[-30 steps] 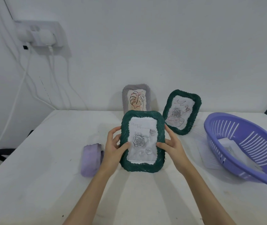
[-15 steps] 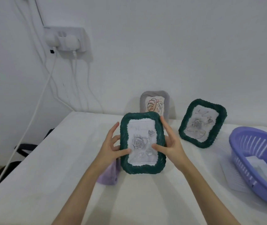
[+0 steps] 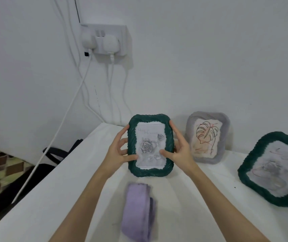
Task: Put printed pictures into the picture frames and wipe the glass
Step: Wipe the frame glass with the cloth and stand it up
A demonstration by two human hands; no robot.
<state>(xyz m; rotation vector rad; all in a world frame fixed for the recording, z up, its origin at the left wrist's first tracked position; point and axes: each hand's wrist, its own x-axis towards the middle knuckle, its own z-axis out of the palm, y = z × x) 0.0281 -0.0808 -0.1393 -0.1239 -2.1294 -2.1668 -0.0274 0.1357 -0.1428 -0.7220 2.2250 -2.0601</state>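
A dark green frame (image 3: pixel 150 172) with a grey rose print stands upright near the back left of the white table (image 3: pixel 52 198). My left hand (image 3: pixel 117 151) grips its left edge, thumb on the lower front. My right hand (image 3: pixel 179 149) grips its right edge, thumb on the glass. A folded lilac cloth (image 3: pixel 138 210) lies on the table in front of the frame, between my forearms. A grey frame (image 3: pixel 208 137) with a leaf drawing leans at the wall to the right. Another green frame (image 3: pixel 276 173) with a print stands at far right.
A wall socket (image 3: pixel 104 41) with two plugs sits above the table; white cables (image 3: pixel 55 137) hang down past the table's left edge. A black bag strap (image 3: pixel 55 152) and a patterned floor show left of the table.
Both hands have carried the rose frame away from me toward the back left of the table, beside the grey frame. The view swung left; the purple basket is out of sight.
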